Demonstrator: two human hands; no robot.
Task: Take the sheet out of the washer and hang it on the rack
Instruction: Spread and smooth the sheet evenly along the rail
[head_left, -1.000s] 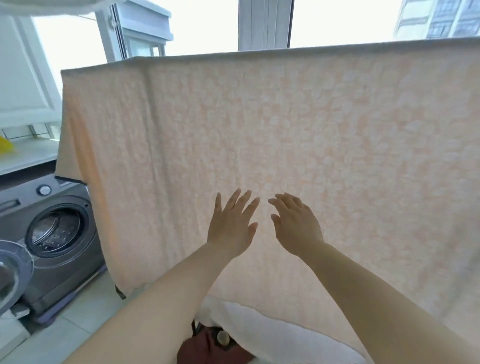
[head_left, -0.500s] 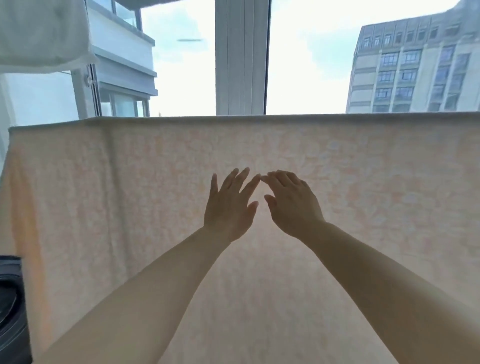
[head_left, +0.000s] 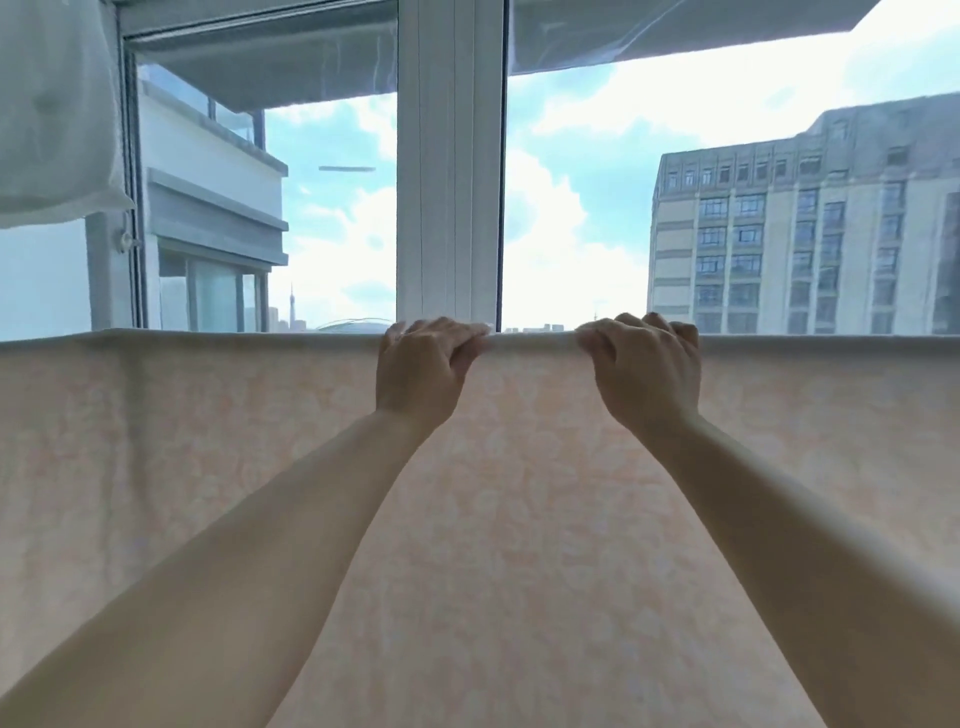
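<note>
Your left hand (head_left: 423, 371) and right hand (head_left: 647, 371) curl over the sheet (head_left: 493, 519) at its top fold; it looks soft and limp, so grip there.

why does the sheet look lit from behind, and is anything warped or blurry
Head view: daylight from the window behind shines through the sheet, so it glows pale peach while the left hand and right hand on its top fold look shaded; the wide lens bows the building; the white cloth at top left is soft.
</note>
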